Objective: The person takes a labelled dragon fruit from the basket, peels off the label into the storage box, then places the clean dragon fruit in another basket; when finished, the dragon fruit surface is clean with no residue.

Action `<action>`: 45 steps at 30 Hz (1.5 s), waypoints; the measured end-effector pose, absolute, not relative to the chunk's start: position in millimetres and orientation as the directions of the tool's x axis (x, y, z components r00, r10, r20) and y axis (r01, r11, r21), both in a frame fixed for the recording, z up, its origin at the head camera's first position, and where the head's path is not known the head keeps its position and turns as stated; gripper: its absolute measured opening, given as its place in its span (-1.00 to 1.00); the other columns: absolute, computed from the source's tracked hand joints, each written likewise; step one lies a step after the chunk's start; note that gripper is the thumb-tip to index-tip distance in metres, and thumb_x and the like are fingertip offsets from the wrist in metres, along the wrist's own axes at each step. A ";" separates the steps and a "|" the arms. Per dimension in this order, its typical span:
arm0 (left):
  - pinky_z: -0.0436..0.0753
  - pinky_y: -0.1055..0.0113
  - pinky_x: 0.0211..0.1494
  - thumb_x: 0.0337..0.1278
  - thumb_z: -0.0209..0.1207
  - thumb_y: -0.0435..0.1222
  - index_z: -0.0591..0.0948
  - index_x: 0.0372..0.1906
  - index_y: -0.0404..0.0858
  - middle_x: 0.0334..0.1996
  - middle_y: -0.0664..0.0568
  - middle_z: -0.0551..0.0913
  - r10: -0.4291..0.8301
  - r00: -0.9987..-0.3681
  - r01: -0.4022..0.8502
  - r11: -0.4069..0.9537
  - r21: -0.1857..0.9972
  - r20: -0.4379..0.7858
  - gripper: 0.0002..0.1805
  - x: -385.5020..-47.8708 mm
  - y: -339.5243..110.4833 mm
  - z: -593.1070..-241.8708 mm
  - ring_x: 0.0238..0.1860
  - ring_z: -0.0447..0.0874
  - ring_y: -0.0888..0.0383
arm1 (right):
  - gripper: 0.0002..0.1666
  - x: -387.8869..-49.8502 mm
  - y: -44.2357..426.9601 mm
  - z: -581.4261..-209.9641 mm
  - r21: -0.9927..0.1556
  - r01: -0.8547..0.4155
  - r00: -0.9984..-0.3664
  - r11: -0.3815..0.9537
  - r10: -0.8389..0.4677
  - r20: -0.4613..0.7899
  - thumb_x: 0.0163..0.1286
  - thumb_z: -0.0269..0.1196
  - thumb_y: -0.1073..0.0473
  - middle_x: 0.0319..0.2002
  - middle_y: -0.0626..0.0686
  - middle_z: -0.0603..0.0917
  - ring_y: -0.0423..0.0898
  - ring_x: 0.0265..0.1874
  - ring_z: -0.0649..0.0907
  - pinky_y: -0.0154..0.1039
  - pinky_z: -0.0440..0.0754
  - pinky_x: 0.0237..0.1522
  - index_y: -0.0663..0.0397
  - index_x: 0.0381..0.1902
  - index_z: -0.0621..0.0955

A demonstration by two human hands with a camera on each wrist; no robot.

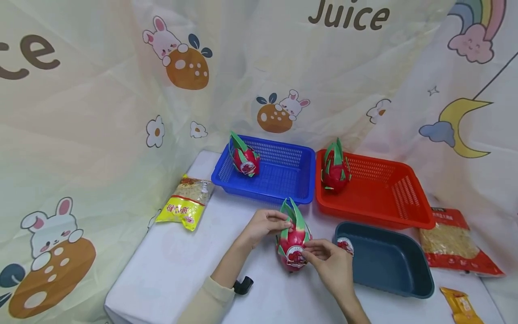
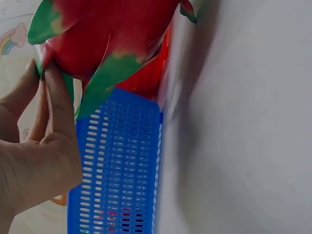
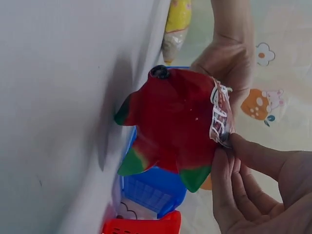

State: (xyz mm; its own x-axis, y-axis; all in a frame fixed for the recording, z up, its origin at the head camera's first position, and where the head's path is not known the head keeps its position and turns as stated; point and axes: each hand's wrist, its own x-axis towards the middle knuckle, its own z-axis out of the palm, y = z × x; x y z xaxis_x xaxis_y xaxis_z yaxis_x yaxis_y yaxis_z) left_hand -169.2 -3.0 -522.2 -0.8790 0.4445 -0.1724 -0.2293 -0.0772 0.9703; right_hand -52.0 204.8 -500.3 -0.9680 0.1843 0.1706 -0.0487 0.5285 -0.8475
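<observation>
A red dragon fruit (image 1: pixel 289 238) with green leaf tips sits on the white table between both hands. My left hand (image 1: pixel 267 226) pinches it near the base of its long top leaves; in the left wrist view the thumb and fingers meet on a scale there. On its front is a round label (image 1: pixel 296 255) with a red fruit print. My right hand (image 1: pixel 329 261) pinches this label's edge between thumb and fingers, seen also in the right wrist view on the label (image 3: pixel 222 114). Part of the label still lies against the fruit's skin.
Behind are a blue basket (image 1: pixel 279 191) and a red basket (image 1: pixel 372 216), each holding one dragon fruit. A dark tray (image 1: pixel 388 283) stands at right, another round label (image 1: pixel 345 245) on its rim. Around lie a yellow bag (image 1: pixel 184 209), a red bag (image 1: pixel 449 238) and an orange packet (image 1: pixel 460 306).
</observation>
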 end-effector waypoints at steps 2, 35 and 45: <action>0.78 0.22 0.00 0.20 0.48 -0.22 0.80 -0.01 -0.27 -0.16 -0.08 0.84 0.439 -0.884 -0.207 -0.058 0.977 -0.161 -0.69 -166.3 -4.0 -523.9 -0.08 0.83 0.07 | -0.71 -51.5 206.5 -500.6 -0.862 -0.033 -0.974 0.505 0.179 0.142 0.05 0.66 0.24 -0.39 -0.08 0.81 -0.22 -0.42 0.78 -0.40 0.76 -0.32 -0.02 -0.25 0.82; 0.76 0.33 0.01 0.29 0.31 -0.49 0.66 0.24 -0.44 0.07 -0.10 0.78 0.518 -0.842 -0.279 -0.177 0.944 -0.152 -0.58 -164.9 -12.4 -533.6 -0.12 0.78 0.24 | -0.50 -62.5 229.4 -499.9 -0.969 0.245 -0.966 0.019 -0.078 -0.245 0.27 0.50 0.32 -0.16 0.24 0.82 -0.03 -0.18 0.83 -0.20 0.79 -0.08 0.54 0.09 0.65; 0.76 0.28 0.03 0.30 0.29 -0.50 0.64 0.25 -0.46 0.00 -0.09 0.81 0.538 -0.832 -0.270 -0.178 0.946 -0.136 -0.57 -169.6 -9.3 -534.0 -0.13 0.79 0.23 | -0.55 -63.7 238.5 -499.9 -0.947 0.305 -0.948 -0.106 -0.132 -0.290 0.40 0.37 0.35 -0.19 0.10 0.84 -0.08 -0.18 0.82 -0.22 0.78 -0.06 0.57 0.15 0.60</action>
State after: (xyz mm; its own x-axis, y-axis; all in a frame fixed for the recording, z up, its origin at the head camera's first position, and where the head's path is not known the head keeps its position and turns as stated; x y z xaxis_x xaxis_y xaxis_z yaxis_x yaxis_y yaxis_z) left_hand -169.6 -9.3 -534.0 -0.8317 0.5382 -0.1365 -0.2705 -0.1780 0.9461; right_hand -63.7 238.5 -499.9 -0.9478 -0.1320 -0.2902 0.3045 -0.1057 -0.9466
